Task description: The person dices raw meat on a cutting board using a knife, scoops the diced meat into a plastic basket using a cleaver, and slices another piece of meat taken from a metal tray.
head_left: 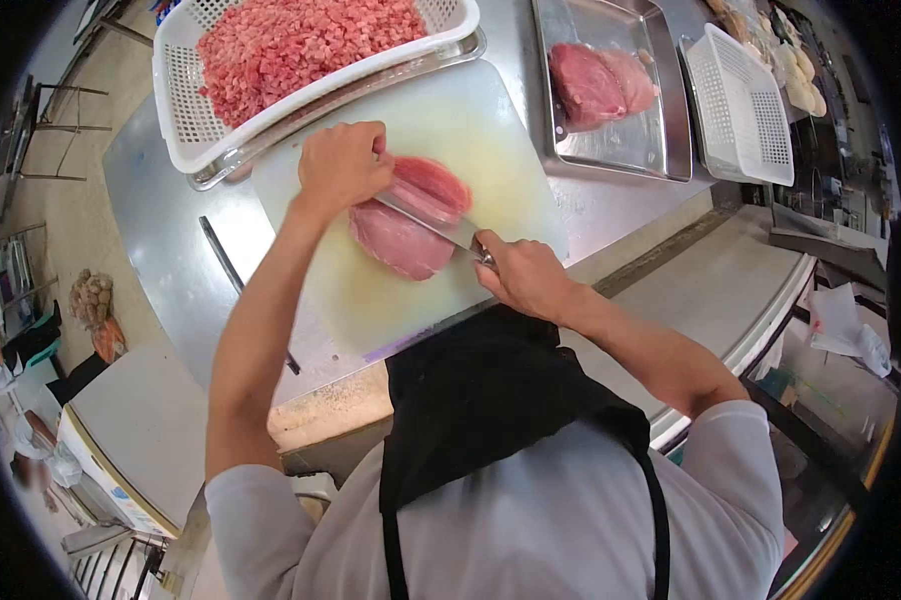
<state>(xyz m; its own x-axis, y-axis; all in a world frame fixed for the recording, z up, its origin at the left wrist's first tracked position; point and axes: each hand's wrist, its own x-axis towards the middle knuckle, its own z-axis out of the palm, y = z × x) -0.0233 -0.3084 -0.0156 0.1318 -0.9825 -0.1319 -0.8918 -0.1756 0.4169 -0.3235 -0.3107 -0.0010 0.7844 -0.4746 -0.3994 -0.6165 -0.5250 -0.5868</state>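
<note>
A thick piece of raw pink meat (403, 243) lies on the white cutting board (361, 310), with a redder cut face along its far side. Across it runs the blade of a knife (426, 213), sunk along the line between the paler and redder parts. My right hand (523, 272) is closed round the knife's handle at the right edge of the meat. At the other end, my left hand (348, 162) is closed with curled fingers against the meat's left end, close to the blade's tip. Its fingertips are partly hidden.
A white perforated basket (176, 135) of diced meat stands on a metal tray beyond the board. To the right, a steel tray (611, 150) holds another meat piece (599, 85), beside a second white basket (746, 110). A dark thin rod (223, 255) lies left of the board.
</note>
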